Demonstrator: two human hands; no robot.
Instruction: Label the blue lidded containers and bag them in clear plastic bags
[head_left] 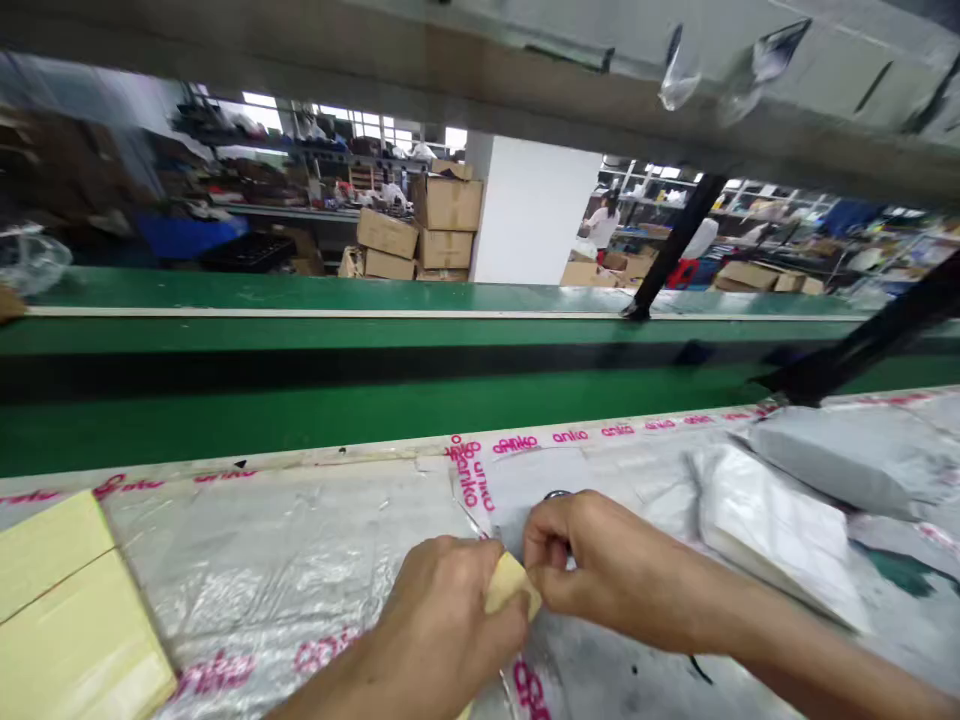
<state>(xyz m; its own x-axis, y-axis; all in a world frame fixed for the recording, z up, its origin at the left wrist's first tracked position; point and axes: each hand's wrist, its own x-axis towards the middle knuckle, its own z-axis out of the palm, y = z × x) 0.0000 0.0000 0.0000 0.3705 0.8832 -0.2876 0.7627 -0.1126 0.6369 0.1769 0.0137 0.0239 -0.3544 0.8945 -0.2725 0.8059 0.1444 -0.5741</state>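
Observation:
My left hand [450, 620] is closed around a small pale-yellow piece [512, 586], paper or card by its look, with one end showing between thumb and fingers. My right hand [574, 555] has its fingers curled in a pinch right at that end, touching or almost touching it. What lies between those right fingertips is hidden. Just behind the right knuckles, the edge of a small dark, shiny round thing [556, 494] shows. Under both hands is a worktop [300, 560] covered in clear film and pink-lettered tape.
Pale-yellow flat stacks [75, 620] lie at the left. A white packet [780, 530] and a grey plastic bag [847, 450] lie at the right. Beyond runs a green conveyor belt [375, 400]. Black posts [675, 245] and a shelf beam [450, 75] frame the view.

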